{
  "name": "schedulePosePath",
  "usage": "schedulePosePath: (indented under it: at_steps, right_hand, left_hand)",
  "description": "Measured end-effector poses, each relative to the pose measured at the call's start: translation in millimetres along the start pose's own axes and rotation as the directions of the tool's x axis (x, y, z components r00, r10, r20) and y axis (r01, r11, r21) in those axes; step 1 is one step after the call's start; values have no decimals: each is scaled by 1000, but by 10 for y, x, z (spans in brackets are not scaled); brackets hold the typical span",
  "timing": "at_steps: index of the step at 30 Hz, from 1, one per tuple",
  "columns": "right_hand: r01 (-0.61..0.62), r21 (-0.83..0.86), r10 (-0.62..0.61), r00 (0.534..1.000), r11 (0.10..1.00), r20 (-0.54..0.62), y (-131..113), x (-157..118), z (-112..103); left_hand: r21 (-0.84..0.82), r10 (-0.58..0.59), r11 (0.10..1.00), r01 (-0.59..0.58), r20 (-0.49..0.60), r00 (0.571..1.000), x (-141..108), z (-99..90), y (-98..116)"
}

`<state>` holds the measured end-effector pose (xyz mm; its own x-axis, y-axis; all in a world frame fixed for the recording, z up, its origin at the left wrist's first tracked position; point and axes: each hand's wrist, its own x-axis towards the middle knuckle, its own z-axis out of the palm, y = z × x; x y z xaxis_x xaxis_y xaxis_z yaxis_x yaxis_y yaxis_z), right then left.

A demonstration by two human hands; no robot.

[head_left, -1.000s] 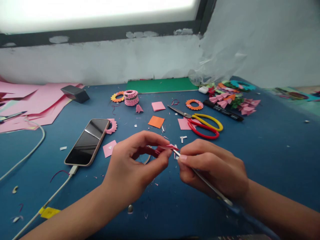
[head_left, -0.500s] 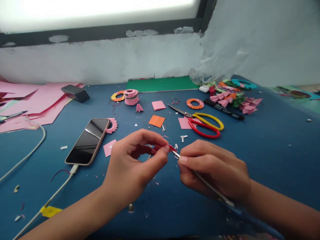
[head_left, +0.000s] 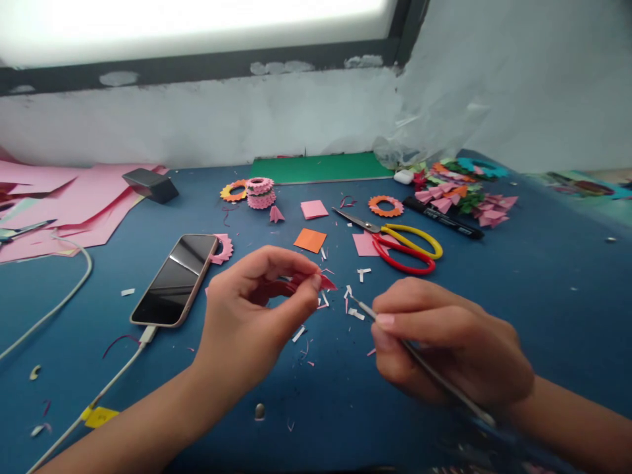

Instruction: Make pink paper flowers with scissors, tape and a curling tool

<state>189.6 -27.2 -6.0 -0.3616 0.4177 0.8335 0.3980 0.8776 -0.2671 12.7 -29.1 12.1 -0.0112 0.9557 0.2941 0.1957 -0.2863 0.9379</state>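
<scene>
The folded paper (head_left: pixel 328 283) is pinched in the fingers of your left hand (head_left: pixel 241 316), over the bench (head_left: pixel 533 289), well short of its far edge. Its pointed end juts rightward, facing the tip of the slim tool (head_left: pixel 447 383) you grasp in your right hand (head_left: pixel 454 342); a gap parts them. The tool's long axis slants back toward the bench's near edge. Farther out, the scissors (head_left: pixel 379 232) lie toward the far edge.

Bare left hand (head_left: pixel 257 306), bare right hand (head_left: pixel 459 342), slim tapering fingers (head_left: pixel 289 258), short plain nails (head_left: pixel 385 320), uncovered wrists (head_left: pixel 203 376), slender bare forearms (head_left: pixel 133 415)
</scene>
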Motion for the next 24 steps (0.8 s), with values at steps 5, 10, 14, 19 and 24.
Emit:
schedulePosePath:
  at_steps: [5,10,14,19,24]
  right_hand:
    - [-380,180,370,925,907,89,103,8,70]
    - [-704,495,615,700,509,363,145,44,121]
    - [-722,554,613,671,414,417,138,37,109]
    - [-712,495,610,693,498,385,131,12,100]
    - [-677,388,588,736,626,335,113,-4,97]
  left_hand:
    - [22,-16,1000,14,116,993,10,-2,-36]
    - [106,34,993,-49,139,990,0,2,-59]
    - [162,101,979,-127,156,982,-1,-12,-70]
    - [291,259,905,-311,205,944,2,-37,-105]
    - [440,483,690,-574,310,819,19,-49,-167]
